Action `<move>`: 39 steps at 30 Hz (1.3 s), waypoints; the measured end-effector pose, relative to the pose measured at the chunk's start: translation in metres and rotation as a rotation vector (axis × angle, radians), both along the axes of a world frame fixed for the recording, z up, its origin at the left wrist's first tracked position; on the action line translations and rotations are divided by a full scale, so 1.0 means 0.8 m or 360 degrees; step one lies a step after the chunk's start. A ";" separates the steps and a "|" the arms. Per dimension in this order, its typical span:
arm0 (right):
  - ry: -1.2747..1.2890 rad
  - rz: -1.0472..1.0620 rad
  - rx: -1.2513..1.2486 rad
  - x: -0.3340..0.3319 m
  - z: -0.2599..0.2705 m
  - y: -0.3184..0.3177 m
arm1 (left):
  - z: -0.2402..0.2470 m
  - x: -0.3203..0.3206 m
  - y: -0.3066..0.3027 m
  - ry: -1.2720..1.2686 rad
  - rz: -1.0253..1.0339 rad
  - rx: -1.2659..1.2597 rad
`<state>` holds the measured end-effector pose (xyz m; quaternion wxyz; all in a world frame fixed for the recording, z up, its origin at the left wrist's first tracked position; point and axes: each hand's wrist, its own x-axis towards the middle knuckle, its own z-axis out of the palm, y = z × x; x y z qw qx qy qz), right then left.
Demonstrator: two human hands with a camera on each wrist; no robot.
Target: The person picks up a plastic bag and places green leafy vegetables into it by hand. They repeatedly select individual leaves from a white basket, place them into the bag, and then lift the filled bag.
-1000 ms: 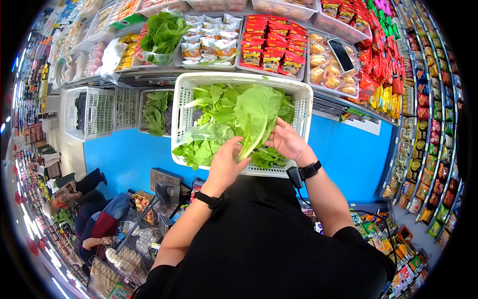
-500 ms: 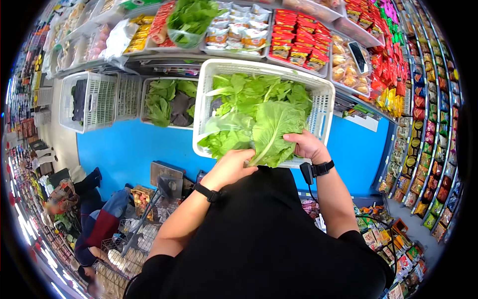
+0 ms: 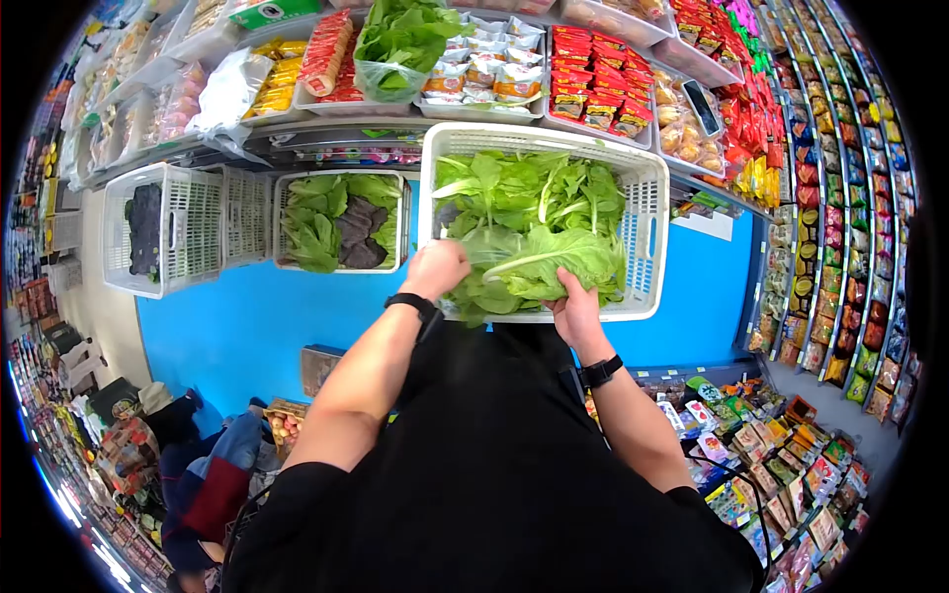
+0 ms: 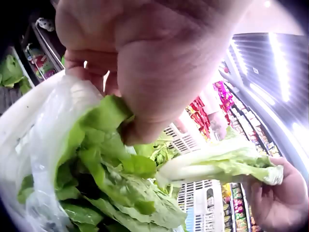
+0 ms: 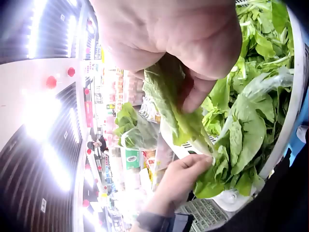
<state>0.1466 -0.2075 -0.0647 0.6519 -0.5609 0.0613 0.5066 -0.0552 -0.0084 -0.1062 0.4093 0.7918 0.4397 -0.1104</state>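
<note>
Between the right hand [image 3: 576, 314] and the left hand [image 3: 439, 269] is a leafy green [image 3: 563, 259], gripped by the right; the left pinches a plastic bag [image 4: 46, 145], which could tear if the stem [image 4: 176, 169] pushes hard.

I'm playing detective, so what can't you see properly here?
- Head view: what's underneath the greens in the big white basket; upper leaves hide it.
- Head view: small print on the red packets; too small.
- Left wrist view: the plastic bag's lower end; cut off by the bottom edge.
- Right wrist view: the right hand's wrist; cut off by the top edge.
</note>
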 end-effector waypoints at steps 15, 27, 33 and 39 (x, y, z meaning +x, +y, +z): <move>-0.0224 -0.0259 -0.0053 -0.038 -0.038 0.009 | -0.037 -0.004 0.007 -0.0146 -0.0037 -0.0251; -0.0724 0.0290 -0.0140 -0.069 -0.053 0.008 | -0.094 0.007 -0.022 -0.0485 0.0463 -0.0035; -0.0771 0.0831 -0.0076 -0.082 -0.065 -0.001 | -0.121 0.006 -0.032 -0.0652 0.0657 -0.0165; -0.0781 0.0203 0.0074 -0.069 -0.014 -0.006 | -0.113 -0.006 -0.025 -0.0569 0.0529 -0.0303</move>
